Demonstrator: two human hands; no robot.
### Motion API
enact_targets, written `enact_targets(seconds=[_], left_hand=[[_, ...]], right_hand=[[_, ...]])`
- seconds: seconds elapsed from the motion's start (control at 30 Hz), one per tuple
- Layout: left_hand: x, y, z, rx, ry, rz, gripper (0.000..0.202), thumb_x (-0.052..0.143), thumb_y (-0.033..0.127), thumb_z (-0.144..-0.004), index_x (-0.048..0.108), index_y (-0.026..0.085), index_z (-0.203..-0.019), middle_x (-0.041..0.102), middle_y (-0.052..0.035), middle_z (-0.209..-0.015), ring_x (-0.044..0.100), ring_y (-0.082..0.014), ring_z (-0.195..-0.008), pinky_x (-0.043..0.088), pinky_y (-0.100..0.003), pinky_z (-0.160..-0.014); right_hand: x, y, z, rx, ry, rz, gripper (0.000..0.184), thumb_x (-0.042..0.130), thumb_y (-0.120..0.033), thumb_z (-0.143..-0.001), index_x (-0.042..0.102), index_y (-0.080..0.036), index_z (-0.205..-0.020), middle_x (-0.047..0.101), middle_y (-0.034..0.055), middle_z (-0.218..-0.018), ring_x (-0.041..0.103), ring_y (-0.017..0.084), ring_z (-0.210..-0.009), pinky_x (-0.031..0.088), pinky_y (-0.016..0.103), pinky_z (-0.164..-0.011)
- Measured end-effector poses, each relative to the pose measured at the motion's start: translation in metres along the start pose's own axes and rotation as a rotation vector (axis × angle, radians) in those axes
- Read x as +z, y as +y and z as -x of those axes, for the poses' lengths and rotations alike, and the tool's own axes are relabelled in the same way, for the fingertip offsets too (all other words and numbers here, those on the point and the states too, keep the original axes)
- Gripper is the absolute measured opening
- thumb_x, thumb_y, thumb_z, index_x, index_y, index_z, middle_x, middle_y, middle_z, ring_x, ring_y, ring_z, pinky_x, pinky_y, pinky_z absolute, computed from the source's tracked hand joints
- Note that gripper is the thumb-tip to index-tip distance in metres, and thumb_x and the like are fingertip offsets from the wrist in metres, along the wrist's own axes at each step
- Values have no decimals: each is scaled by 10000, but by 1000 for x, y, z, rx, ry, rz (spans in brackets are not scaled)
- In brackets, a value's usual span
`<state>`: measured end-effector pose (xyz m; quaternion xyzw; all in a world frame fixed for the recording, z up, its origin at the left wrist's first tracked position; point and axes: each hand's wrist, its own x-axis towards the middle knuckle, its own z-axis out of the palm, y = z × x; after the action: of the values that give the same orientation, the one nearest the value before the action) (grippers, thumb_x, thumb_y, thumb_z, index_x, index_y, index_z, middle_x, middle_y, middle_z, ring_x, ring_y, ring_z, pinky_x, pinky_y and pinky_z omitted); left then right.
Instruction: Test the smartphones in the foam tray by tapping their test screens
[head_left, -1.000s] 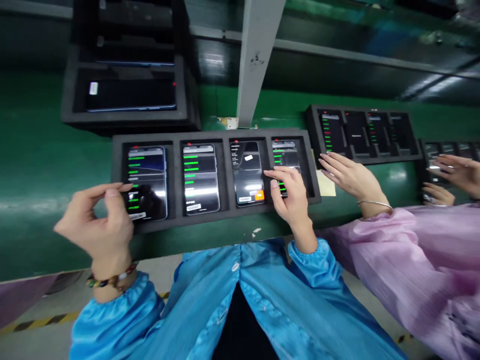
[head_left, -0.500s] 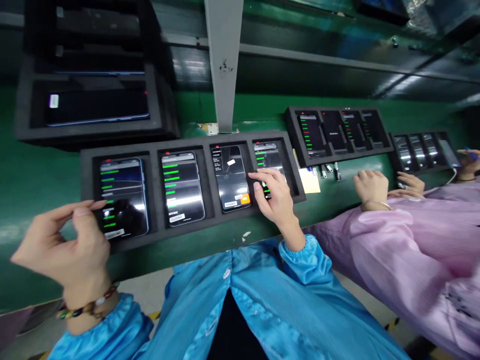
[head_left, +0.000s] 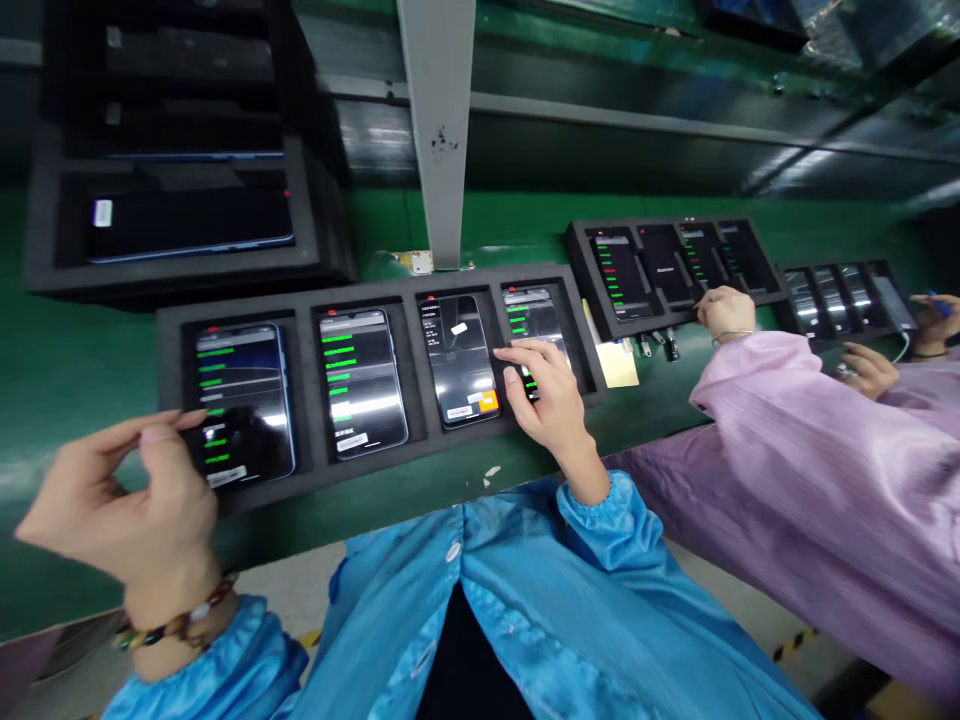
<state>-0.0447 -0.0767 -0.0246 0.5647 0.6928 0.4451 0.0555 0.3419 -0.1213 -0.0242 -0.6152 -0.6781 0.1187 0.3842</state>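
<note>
A black foam tray (head_left: 307, 300) lies in front of me on the green belt with several lit phones in its slots. My right hand (head_left: 547, 390) rests on the rightmost phone (head_left: 534, 320), fingers stretched flat on its screen, holding nothing. My left hand (head_left: 127, 500) hovers at the tray's left end beside the leftmost phone (head_left: 241, 400), thumb and fingers curled towards each other in a loose pinch; I see nothing in them. The middle phones (head_left: 362, 380) show green bars.
A stack of dark foam trays (head_left: 180, 240) with a phone stands behind at the left. A grey post (head_left: 439, 120) rises behind the tray. A person in a pink coat (head_left: 810, 470) works at a second phone tray (head_left: 592, 280) on the right. A yellow note (head_left: 619, 362) lies between the trays.
My hands have hardly moved on the tray. The neighbour's hand has moved from the belt's near edge up to the front of the second tray.
</note>
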Motion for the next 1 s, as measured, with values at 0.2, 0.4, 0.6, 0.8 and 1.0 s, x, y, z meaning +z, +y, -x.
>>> enact_targets(seconds=[0.2, 0.4, 0.6, 0.8, 1.0], left_hand=[[3, -6, 0, 24, 34, 18, 316, 706, 398, -953, 900, 185, -1083, 839, -133, -991, 817, -394, -1024, 631, -587, -1024], [3, -8, 1, 21, 41, 21, 317, 712, 405, -958, 896, 185, -1090, 850, -149, -1027, 821, -399, -1005, 627, -583, -1001], [1, -3, 2, 21, 30, 6, 275, 717, 383, -979, 893, 197, -1079, 846, -123, -1012, 812, -368, -1030, 619, -549, -1035], [4, -5, -1, 57, 58, 21, 227, 724, 325, -964, 876, 162, -1007, 837, -111, -948, 800, -312, -969, 617, -490, -992], [2, -3, -1, 78, 23, 18, 219, 699, 283, -1021, 844, 119, -1008, 842, -122, -936, 792, -231, -915, 599, -390, -943]], right_hand=[[2, 2, 1, -32, 24, 5, 273, 558, -283, -1109, 726, -269, -1324, 827, 87, -1252, 716, 269, -1318, 618, 502, -1123], [2, 2, 1, -37, 26, 14, 282, 546, -289, -1110, 724, -277, -1328, 825, 89, -1254, 725, 277, -1307, 629, 520, -1111], [1, 1, 1, -20, 19, 25, 286, 545, -291, -1107, 732, -290, -1324, 822, 87, -1261, 725, 278, -1310, 630, 526, -1115], [-1, 0, 0, -13, 34, -15, 301, 530, -258, -1108, 745, -287, -1318, 820, 87, -1260, 724, 276, -1303, 623, 525, -1124], [-4, 2, 1, -62, 13, -28, 349, 520, -182, -1094, 744, -298, -1335, 830, 68, -1247, 724, 285, -1300, 617, 551, -1101]])
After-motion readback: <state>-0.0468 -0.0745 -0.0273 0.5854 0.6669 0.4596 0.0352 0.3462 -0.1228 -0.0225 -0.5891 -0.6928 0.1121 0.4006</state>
